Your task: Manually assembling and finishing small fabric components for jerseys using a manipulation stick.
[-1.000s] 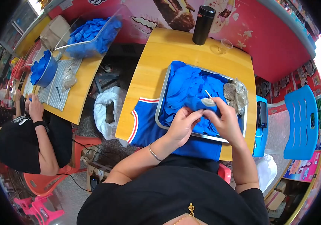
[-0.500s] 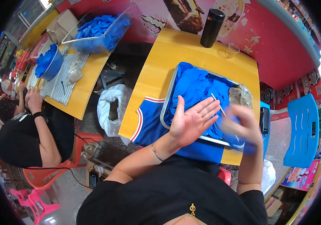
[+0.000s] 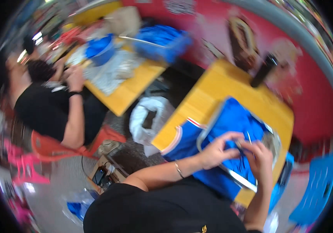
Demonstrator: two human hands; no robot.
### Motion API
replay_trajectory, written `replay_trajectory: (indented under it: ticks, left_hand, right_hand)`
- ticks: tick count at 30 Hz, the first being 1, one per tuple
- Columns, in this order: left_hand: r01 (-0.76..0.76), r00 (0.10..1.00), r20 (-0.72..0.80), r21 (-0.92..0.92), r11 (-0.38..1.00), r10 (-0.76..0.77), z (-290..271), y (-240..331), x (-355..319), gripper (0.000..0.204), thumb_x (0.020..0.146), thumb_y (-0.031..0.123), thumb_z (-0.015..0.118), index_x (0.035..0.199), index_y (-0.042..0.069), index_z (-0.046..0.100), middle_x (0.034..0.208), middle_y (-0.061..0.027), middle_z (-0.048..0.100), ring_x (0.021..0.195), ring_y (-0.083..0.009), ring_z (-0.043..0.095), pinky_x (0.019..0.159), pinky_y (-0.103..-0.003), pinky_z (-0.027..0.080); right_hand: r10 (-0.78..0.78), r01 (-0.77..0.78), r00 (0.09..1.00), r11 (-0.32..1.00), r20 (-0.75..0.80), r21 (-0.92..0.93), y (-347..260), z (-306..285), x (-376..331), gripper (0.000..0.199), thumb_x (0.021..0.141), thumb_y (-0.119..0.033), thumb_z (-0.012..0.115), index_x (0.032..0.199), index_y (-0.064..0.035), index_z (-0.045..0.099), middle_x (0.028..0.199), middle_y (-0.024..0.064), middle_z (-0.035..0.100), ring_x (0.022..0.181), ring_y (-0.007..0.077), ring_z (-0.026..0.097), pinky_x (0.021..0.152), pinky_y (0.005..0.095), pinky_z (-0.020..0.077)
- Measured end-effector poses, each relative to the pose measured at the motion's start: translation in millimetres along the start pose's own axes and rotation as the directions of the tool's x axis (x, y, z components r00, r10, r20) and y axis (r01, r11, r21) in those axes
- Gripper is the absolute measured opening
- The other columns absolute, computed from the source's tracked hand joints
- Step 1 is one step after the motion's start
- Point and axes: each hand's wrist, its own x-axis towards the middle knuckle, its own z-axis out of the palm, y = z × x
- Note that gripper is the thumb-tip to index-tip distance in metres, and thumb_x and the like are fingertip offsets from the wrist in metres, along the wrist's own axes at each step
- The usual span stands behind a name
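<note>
Above the near side of a metal-rimmed tray heaped with blue sheet-like pieces, my two hands meet. My left hand has its fingers and thumb bent toward the right fingertips; whatever small thing they pinch is blurred. My right hand is closed, with a thin pale stick standing up from its fingers. Under the tray spreads a blue cloth with a white and red edge. At the tray's right side lies a clear plastic bag with something brownish.
A black bottle stands at the back of my yellow table. Left of it, a white sack sits on the floor. Another person works at a second table with blue-filled tubs. A blue chair is at right.
My view has swung left, so the scene sits farther right. My left palm, open and facing up before, has turned and its fingers have bent in. Both hands have come together.
</note>
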Motion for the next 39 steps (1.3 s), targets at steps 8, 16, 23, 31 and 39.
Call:
replay_trajectory:
  ticks: [8,16,23,31,39]
  left_hand:
    - [-0.172,0.984,0.102,0.335,0.926,0.146,3,5,-12,0.03,0.082,0.007,0.063,0.108,0.004,0.048,0.102,-0.005,0.052,0.103,-0.0129,0.048,0.09,-0.028,0.037]
    - [-0.121,0.986,0.141,0.286,0.95,0.083,2,0,-2,0.03,0.081,0.003,0.061,0.107,0.003,0.047,0.107,-0.0073,0.054,0.11,-0.018,0.049,0.093,-0.031,0.038]
    - [-0.077,0.977,0.211,0.254,0.964,0.023,1,-8,1,0.032,0.081,0.003,0.062,0.107,0.003,0.045,0.106,-0.0074,0.052,0.11,-0.0159,0.048,0.094,-0.031,0.037]
    - [-0.114,0.979,0.2,0.437,0.892,0.027,-7,-16,6,0.031,0.082,0.011,0.061,0.107,0.003,0.044,0.106,-0.0081,0.052,0.105,-0.018,0.049,0.094,-0.034,0.035]
    - [-0.134,0.973,0.228,0.437,0.89,0.034,-6,-14,11,0.029,0.082,0.008,0.059,0.107,0.002,0.045,0.106,-0.0096,0.053,0.106,-0.019,0.049,0.097,-0.035,0.036]
  right_hand:
    - [0.019,-0.033,0.989,0.995,-0.145,-0.09,-25,1,-14,0.023,0.062,-0.004,0.072,0.082,-0.0083,0.061,0.085,0.0098,0.055,0.069,0.0249,0.055,0.058,0.0341,0.0436]
    - [-0.025,0.004,0.988,0.991,-0.154,-0.137,-25,2,-19,0.023,0.062,0.005,0.064,0.082,-0.0016,0.053,0.087,0.0143,0.053,0.087,0.032,0.051,0.076,0.039,0.0408]
    - [-0.109,0.096,0.983,0.991,-0.15,-0.091,-6,10,-28,0.023,0.062,0.006,0.064,0.082,-0.0012,0.055,0.079,0.0135,0.054,0.075,0.0305,0.051,0.07,0.0372,0.0411]
    - [-0.079,0.071,0.995,0.99,-0.064,-0.121,5,8,-26,0.009,0.077,-0.005,0.066,0.085,-0.0043,0.063,0.079,0.0101,0.063,0.071,0.0263,0.057,0.072,0.037,0.0425]
    - [-0.103,0.099,0.994,0.989,-0.028,-0.107,12,3,-27,0.01,0.078,-0.004,0.063,0.088,-0.0046,0.062,0.084,0.0099,0.062,0.076,0.027,0.057,0.072,0.0362,0.0418]
